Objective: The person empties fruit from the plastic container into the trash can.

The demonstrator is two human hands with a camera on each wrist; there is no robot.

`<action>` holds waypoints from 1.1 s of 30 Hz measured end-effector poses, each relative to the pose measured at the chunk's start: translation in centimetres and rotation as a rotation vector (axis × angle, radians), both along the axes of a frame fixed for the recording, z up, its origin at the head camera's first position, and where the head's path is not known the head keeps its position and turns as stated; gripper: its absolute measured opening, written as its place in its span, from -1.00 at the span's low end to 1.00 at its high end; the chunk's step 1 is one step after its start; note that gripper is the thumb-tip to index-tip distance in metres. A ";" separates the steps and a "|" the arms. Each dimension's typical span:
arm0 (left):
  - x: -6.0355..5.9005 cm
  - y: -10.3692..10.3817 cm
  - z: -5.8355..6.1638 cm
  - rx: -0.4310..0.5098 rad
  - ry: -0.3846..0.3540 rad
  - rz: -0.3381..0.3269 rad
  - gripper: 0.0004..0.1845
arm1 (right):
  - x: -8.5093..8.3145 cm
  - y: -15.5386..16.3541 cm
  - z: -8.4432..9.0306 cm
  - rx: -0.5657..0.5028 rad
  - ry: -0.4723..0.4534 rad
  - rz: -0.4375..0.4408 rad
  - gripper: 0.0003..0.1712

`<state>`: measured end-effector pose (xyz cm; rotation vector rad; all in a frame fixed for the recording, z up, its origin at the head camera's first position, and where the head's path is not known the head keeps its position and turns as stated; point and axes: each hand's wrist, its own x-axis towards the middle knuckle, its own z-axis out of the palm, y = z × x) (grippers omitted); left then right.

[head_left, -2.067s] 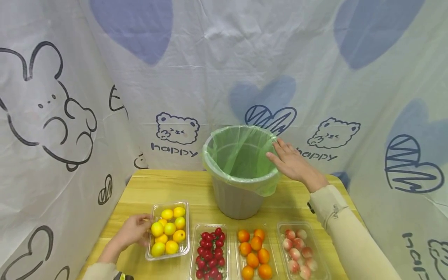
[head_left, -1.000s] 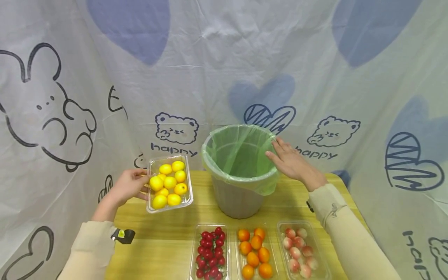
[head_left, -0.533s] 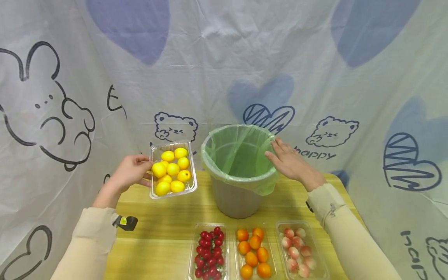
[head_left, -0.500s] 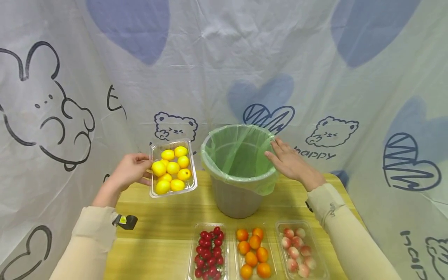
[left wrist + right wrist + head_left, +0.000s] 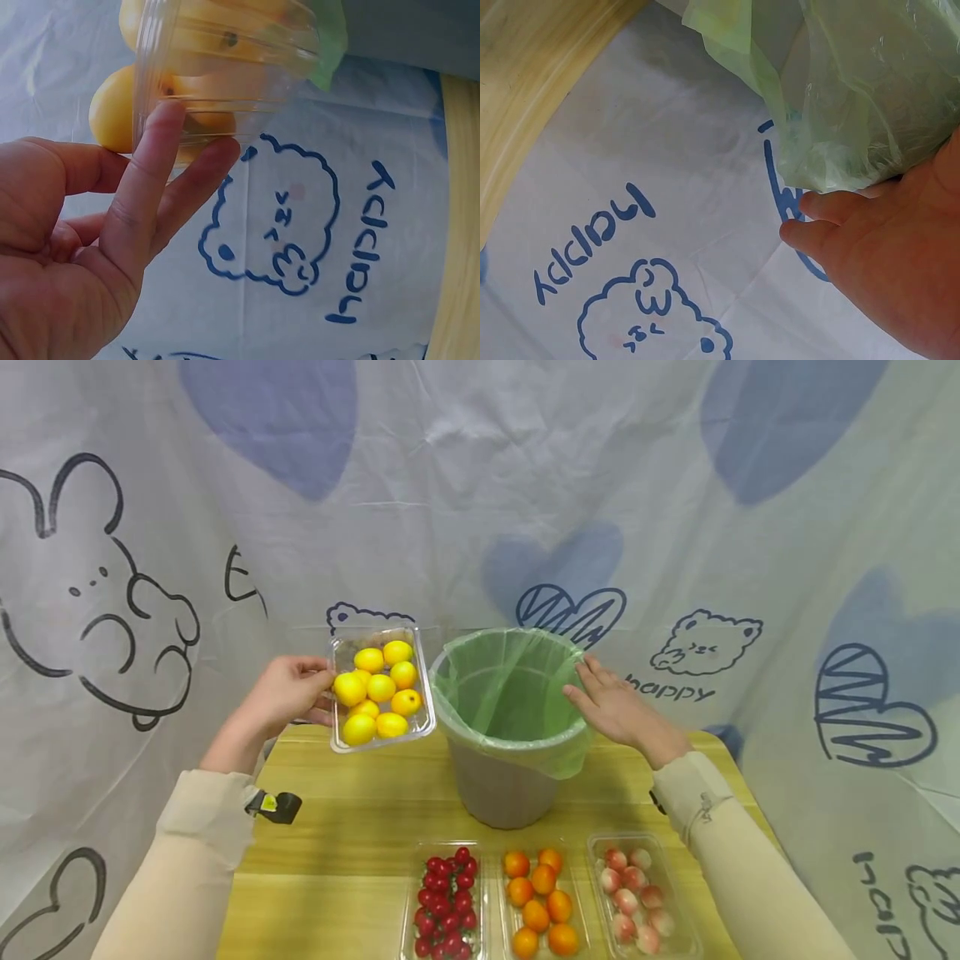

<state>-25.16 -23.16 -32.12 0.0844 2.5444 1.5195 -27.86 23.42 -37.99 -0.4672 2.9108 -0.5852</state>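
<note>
My left hand (image 5: 291,695) grips the left edge of a clear plastic tray (image 5: 382,743) full of yellow lemons (image 5: 381,687). Raised above the table, the tray sits just left of the bin's rim. In the left wrist view, two fingers (image 5: 150,172) lie along the tray's outer wall, with the thumb at its rim. A grey bin (image 5: 502,785) stands upright, its green liner (image 5: 517,693) folded over the rim. With fingers extended, my right hand (image 5: 618,710) rests at the bin's right rim; the right wrist view has it against the liner's outside.
On the wooden table (image 5: 322,877), in front of the bin, three clear trays stand side by side. They hold small red fruit (image 5: 450,893), orange fruit (image 5: 536,914) and pink-and-white fruit (image 5: 626,902). A printed cloth (image 5: 450,527) hangs close behind and at both sides.
My left hand has lifted the lemon tray off the table, up and rightward to the bin's left rim. My right hand has stayed at the bin's right rim.
</note>
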 end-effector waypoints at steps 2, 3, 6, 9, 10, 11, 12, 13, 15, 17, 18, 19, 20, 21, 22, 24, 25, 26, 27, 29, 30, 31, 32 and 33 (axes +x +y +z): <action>-0.2 0.5 0.3 -0.006 0.002 -0.002 -0.44 | 0.1 0.0 0.0 -0.004 0.000 0.002 -0.08; -0.2 0.7 0.5 -0.010 0.005 -0.002 -0.45 | 0.1 0.0 0.0 -0.005 0.000 0.000 -0.09; -0.5 1.4 1.0 -0.016 0.011 0.004 -0.46 | 0.2 -0.1 0.0 -0.003 0.002 0.000 -0.09; -0.9 2.1 1.5 -0.012 0.015 0.011 -0.49 | 0.2 -0.1 -0.1 -0.005 0.005 -0.002 -0.08; -1.0 2.4 1.6 -0.009 0.018 0.013 -0.49 | 0.2 -0.1 -0.1 -0.006 0.007 -0.003 -0.08; -1.1 2.6 1.8 -0.005 0.019 0.013 -0.50 | 0.2 -0.1 -0.1 -0.008 0.008 -0.004 -0.08; -1.2 2.9 1.9 0.000 0.020 0.014 -0.50 | 0.2 0.0 -0.2 -0.010 0.011 -0.005 -0.09; -1.4 3.1 2.0 0.005 0.022 0.014 -0.51 | 0.2 0.0 -0.2 -0.009 0.012 -0.005 -0.09; -1.6 3.7 2.3 0.009 0.028 0.010 -0.51 | 0.2 0.0 -0.2 -0.006 0.016 -0.005 -0.09; -1.9 4.2 2.5 0.011 0.033 0.003 -0.50 | 0.1 0.1 -0.2 -0.003 0.018 -0.006 -0.09; -2.1 4.5 2.5 0.008 0.036 -0.003 -0.50 | 0.1 0.1 -0.3 -0.001 0.019 -0.008 -0.09; -2.2 4.7 2.6 0.006 0.041 -0.006 -0.50 | 0.1 0.1 -0.3 0.000 0.018 -0.008 -0.09; -2.4 5.0 2.6 0.006 0.044 -0.008 -0.49 | 0.1 0.1 -0.3 0.000 0.019 -0.008 -0.09; -2.6 5.3 2.7 0.008 0.047 -0.009 -0.49 | 0.1 0.0 -0.4 0.000 0.019 -0.008 -0.09; -2.8 5.6 2.7 0.006 0.049 -0.009 -0.50 | 0.1 0.0 -0.4 0.000 0.018 -0.007 -0.08; -3.1 6.2 2.7 0.003 0.054 -0.006 -0.50 | 0.1 0.0 -0.5 0.000 0.015 -0.006 -0.08; -3.2 6.6 2.8 0.005 0.056 -0.002 -0.50 | 0.1 0.0 -0.5 0.001 0.013 -0.005 -0.08; -3.4 7.0 2.7 0.002 0.060 -0.002 -0.50 | 0.1 0.0 -0.6 0.000 0.012 -0.006 -0.08; -3.6 7.4 2.7 0.003 0.064 0.000 -0.50 | 0.1 0.0 -0.6 -0.001 0.009 -0.007 -0.08; -4.0 8.4 2.7 0.006 0.073 0.005 -0.49 | 0.1 0.1 -0.6 -0.006 0.010 -0.011 -0.08; -4.2 8.8 2.6 0.012 0.078 0.007 -0.49 | 0.1 0.1 -0.6 -0.008 0.013 -0.012 -0.08; -4.4 9.3 2.5 0.012 0.081 0.009 -0.49 | 0.1 0.1 -0.7 -0.009 0.016 -0.014 -0.08; -4.6 9.7 2.4 0.013 0.086 0.010 -0.50 | 0.1 0.1 -0.6 -0.011 0.019 -0.015 -0.08; -4.8 10.1 2.3 0.016 0.089 0.014 -0.52 | 0.0 0.1 -0.6 -0.012 0.021 -0.016 -0.08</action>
